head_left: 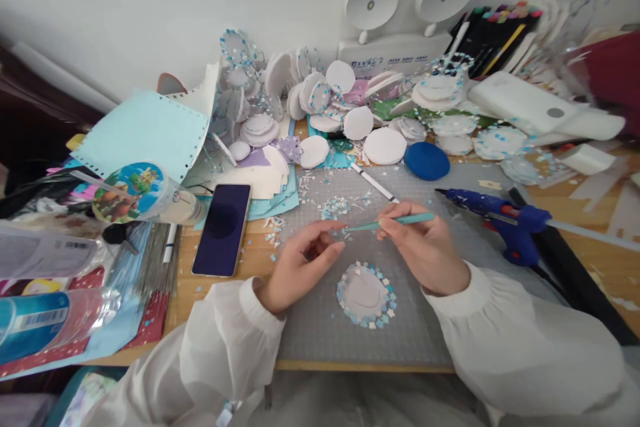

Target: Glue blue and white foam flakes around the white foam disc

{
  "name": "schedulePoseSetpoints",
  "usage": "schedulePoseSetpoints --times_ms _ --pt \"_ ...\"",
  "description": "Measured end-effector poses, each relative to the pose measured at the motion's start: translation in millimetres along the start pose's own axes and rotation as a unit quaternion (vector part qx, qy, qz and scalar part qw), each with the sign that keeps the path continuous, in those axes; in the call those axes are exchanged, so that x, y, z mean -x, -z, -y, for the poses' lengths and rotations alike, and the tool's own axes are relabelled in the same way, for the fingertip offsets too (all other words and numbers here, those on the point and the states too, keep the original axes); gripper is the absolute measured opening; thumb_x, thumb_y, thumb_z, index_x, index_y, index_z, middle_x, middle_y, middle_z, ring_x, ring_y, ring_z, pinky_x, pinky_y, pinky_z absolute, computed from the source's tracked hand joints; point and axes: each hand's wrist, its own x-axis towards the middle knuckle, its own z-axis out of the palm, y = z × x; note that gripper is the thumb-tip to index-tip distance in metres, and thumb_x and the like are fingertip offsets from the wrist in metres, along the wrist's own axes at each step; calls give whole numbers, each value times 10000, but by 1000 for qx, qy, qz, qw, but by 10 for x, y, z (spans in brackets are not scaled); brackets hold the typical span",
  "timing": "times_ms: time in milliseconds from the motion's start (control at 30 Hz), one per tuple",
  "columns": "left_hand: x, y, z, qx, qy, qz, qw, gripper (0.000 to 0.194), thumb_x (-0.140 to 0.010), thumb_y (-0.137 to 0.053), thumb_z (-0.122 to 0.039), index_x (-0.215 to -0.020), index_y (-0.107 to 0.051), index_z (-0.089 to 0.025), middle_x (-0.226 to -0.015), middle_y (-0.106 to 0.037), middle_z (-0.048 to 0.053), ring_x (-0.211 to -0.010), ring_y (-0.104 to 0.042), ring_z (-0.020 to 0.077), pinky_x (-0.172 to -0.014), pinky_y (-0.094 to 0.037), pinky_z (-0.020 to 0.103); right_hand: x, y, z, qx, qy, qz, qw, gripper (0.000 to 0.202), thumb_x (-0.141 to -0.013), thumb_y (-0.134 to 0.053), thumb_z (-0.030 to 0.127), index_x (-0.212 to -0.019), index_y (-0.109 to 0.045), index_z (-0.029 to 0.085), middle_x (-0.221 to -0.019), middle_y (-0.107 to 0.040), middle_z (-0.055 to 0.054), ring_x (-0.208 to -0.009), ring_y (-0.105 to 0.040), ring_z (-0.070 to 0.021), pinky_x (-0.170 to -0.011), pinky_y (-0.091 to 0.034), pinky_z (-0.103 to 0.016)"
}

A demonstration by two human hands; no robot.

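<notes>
Pinched in the fingers of my right hand [425,250] is a pair of slim teal tweezers [417,218], held nearly level with the tip toward the left. My left hand [305,263] has its thumb and index finger apart, the index fingertip close to the tweezer tip; whether they touch I cannot tell. Below and between the hands, a round white disc [364,288] lies on the grey cutting mat [320,340], ringed by small blue and white star shapes. A loose pile of similar small pieces [336,207] is scattered beyond my left hand.
A blue glue gun [500,210] lies at right, its cord beside a black strip. The phone [221,230], a lidded drink cup [150,193] and a plastic bottle [50,320] are at left. White discs [385,145], a blue disc [427,160] and a marker [374,181] lie behind.
</notes>
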Motion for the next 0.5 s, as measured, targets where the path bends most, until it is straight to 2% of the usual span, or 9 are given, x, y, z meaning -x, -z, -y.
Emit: schedulePoseSetpoints --times_ms 200,400,500 --pt "-13 -4 22 2 16 -12 1000 206 -837 -620 -358 -853 -614 -153 -605 -508 -27 -510 -433 78 -481 -348 200 8 -14 -15 12 -17 16 1000 177 -741 -741 319 -720 -611 200 -723 -612 -6 -618 -562 -124 -598 -477 -277" --pt "-31 15 20 17 25 -12 999 201 -850 -608 -353 -819 -600 -155 -575 -496 -33 -474 -421 66 -459 -331 185 -30 -13 43 -58 -62 9 996 253 -686 -775 382 -723 -587 216 -680 -570 7 -579 -551 -118 -556 -483 -280" --pt "-28 22 18 26 35 -16 999 212 -840 -620 -365 -819 -602 -155 -574 -503 -32 -471 -425 66 -454 -337 180 -45 -3 52 -47 -65 13 997 259 -706 -752 404 -744 -568 225 -675 -555 10 -577 -551 -124 -557 -496 -294"
